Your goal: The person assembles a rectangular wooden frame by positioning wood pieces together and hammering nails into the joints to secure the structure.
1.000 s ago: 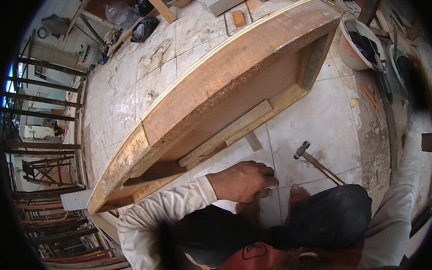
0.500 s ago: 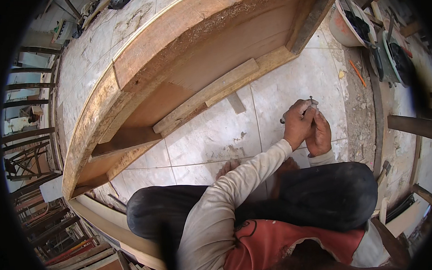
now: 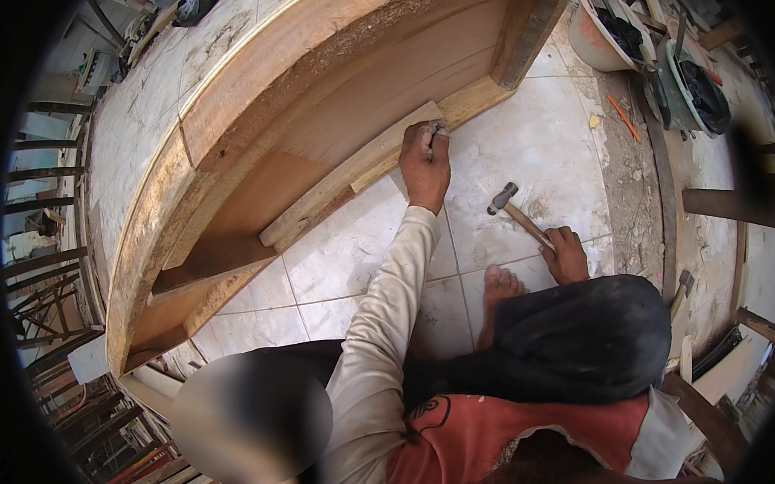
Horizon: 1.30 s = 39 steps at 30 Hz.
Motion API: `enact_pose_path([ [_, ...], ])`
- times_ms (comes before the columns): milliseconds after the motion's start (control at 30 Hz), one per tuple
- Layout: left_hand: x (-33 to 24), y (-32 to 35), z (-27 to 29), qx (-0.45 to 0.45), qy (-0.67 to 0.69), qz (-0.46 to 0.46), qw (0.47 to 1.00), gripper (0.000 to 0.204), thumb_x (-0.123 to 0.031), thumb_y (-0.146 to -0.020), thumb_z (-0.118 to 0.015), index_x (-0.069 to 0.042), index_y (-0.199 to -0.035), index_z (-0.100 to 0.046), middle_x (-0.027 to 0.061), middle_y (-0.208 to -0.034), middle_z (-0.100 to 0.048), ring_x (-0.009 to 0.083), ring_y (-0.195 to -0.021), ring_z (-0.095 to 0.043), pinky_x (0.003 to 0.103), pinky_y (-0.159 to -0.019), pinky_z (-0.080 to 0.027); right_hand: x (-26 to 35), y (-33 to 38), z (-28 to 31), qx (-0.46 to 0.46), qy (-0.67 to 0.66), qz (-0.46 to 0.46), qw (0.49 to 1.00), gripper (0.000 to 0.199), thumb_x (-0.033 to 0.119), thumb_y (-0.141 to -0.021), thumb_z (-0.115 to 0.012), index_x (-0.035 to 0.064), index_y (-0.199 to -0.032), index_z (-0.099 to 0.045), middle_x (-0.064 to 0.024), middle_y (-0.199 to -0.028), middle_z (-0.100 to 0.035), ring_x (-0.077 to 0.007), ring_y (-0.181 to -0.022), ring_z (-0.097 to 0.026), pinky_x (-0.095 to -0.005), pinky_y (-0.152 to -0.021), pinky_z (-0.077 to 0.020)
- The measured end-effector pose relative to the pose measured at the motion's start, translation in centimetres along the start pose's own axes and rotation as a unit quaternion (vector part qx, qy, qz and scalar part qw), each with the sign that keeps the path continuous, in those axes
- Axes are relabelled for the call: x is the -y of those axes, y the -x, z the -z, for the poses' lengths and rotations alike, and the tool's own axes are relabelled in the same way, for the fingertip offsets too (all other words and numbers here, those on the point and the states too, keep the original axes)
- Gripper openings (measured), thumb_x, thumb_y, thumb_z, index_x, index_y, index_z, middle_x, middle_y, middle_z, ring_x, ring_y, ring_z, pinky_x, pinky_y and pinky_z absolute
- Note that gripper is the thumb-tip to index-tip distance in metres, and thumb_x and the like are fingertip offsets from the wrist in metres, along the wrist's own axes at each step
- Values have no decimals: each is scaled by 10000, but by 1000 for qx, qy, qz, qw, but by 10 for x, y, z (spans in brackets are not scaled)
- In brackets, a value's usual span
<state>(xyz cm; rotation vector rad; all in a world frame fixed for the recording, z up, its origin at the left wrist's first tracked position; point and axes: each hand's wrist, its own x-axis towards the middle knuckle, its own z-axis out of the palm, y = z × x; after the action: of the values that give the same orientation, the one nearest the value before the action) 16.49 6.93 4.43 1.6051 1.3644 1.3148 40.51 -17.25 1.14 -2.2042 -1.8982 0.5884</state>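
Note:
My left hand (image 3: 426,172) rests against the end of a short wooden batten (image 3: 351,171) on the inner edge of a large curved wooden frame (image 3: 255,119). Its fingers are pinched together around a small nail, mostly hidden by them. Lower and to the right, my right hand (image 3: 567,257) is closed round the end of a hammer's wooden handle. The dark head of the hammer (image 3: 507,197) points away from me, just over the tiled floor (image 3: 521,143).
At the far right stand a pinkish tub (image 3: 592,43) and a pale green tub (image 3: 688,91) with dark things inside. An orange pencil-like stick (image 3: 624,118) lies on rough ground. Another hammer-like tool (image 3: 683,291) is beside my right knee. Stacked timber (image 3: 156,463) is at lower left.
My hands were together at the right, with the nail showing above the fingers. The left has moved left to the batten; the right has come down toward my knee with the hammer.

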Motion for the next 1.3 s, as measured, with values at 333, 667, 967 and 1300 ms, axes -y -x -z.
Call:
enact_pose_path([
  [333, 48, -29, 40, -81, 10, 26, 996, 141, -87, -923, -668, 27, -990, -718, 122, -965, -740, 181, -866, -669, 294, -839, -513, 72, 5, 63, 154, -659, -199, 709, 454, 167, -980, -595, 49, -1373, -400, -37, -793, -539, -103, -596, -508, -276, -546, -431],
  [667, 30, -32, 24, -57, -71, -31, 995, 163, -109, -933, -667, 4, -1028, -735, 120, -973, -753, 197, -889, -703, 306, -853, -528, 68, -17, 68, 67, -480, -59, 873, 345, 248, -1012, -553, 7, -1258, -531, -16, -806, -579, -92, -649, -513, -279, -593, -426],
  [967, 40, -33, 21, -46, -83, -52, 994, 174, -142, -935, -678, -20, -1044, -738, 136, -981, -747, 225, -882, -719, 318, -838, -539, 90, -56, 108, -77, -438, 222, 868, 329, 241, -1003, -505, -21, -1203, -497, -64, -800, -555, -112, -643, -497, -286, -592, -454],
  [1300, 70, -35, 15, -13, -120, -67, 990, 180, -178, -903, -714, -75, -1047, -746, 157, -1011, -734, 310, -906, -715, 380, -815, -557, 122, -96, 109, 92, -211, 87, 969, 296, 299, -1003, -580, 42, -1132, -512, -186, -724, -629, -412, -695, -654, -474, -594, -490],
])
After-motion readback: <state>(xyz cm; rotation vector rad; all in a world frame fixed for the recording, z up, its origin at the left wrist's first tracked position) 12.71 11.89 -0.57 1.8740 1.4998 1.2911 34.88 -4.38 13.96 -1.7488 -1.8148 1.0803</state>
